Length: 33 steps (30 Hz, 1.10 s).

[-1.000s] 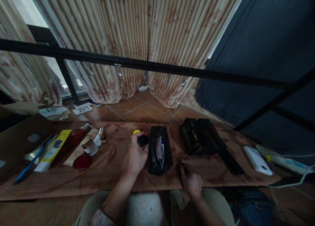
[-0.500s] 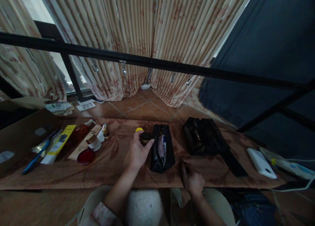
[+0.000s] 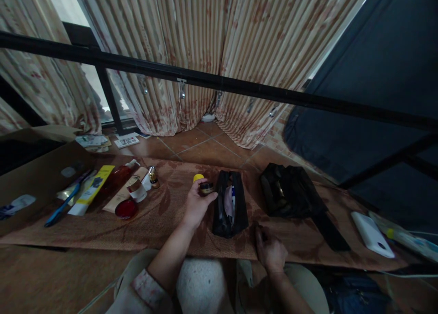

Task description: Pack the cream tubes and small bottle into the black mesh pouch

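Observation:
My left hand point(image 3: 197, 204) has its thumb and fingers closed around a small dark jar point(image 3: 206, 187) with a black lid. Just behind the fingertips is a round yellow lid or cap point(image 3: 197, 177); I cannot tell whether the hand touches it. Right beside the jar stands an unzipped black pouch point(image 3: 221, 213), with a pale purple item point(image 3: 229, 200) and a blue-and-white one showing inside. My right hand point(image 3: 272, 251) rests on the cloth-covered table to the right of the pouch. Its fingers are bent loosely and apart, with nothing seen in them.
At left lie a yellow-and-white tube point(image 3: 91, 188), a blue toothbrush point(image 3: 63, 209), a red round container point(image 3: 126, 209), a white jar point(image 3: 137, 192) and small bottles, near a cardboard box point(image 3: 44, 182). Rightward are a larger black bag point(image 3: 290, 191) and a white phone-like device point(image 3: 372, 234).
The view has shifted slightly, so things on the table appear farther right. More of the small jar shows in my left hand, which keeps its grip. My right hand stays put.

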### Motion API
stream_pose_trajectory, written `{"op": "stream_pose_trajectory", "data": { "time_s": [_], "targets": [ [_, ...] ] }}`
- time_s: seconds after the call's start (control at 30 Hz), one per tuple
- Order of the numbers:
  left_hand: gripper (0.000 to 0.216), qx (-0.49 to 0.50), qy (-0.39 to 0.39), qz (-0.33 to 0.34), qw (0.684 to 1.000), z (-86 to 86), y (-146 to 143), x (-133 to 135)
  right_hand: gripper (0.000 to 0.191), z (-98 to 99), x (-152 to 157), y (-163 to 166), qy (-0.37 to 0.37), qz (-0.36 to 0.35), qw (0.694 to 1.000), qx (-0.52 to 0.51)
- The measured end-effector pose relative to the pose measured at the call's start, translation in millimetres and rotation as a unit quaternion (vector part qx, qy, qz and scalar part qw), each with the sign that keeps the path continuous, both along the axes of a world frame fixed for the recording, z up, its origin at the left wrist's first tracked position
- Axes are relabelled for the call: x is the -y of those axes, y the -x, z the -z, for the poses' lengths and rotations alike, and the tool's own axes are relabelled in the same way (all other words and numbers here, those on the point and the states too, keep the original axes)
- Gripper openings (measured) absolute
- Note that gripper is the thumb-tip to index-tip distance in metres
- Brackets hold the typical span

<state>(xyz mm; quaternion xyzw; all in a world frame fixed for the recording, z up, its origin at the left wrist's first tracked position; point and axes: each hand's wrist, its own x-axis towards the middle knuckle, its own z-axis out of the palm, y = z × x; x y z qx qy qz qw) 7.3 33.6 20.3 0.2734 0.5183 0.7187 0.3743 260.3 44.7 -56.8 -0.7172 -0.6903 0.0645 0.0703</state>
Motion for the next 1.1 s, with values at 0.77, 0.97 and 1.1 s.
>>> {"op": "stream_pose_trajectory", "data": {
  "time_s": [0.77, 0.97, 1.1],
  "targets": [
    [0.034, 0.068, 0.018, 0.04, 0.997, -11.2, -6, 5, 0.048, 6.1, -2, -2, -0.006, 0.005, 1.0, 0.009],
    [0.041, 0.093, -0.015, 0.065, 0.993, -12.1, -8, 6, 0.049, 4.1, -2, -1, 0.012, 0.015, 1.0, 0.008],
    [0.044, 0.114, -0.024, 0.067, 0.991, -13.6, -8, 7, 0.048, 3.8, -1, -1, 0.005, 0.02, 1.0, -0.002]
  ]
}}
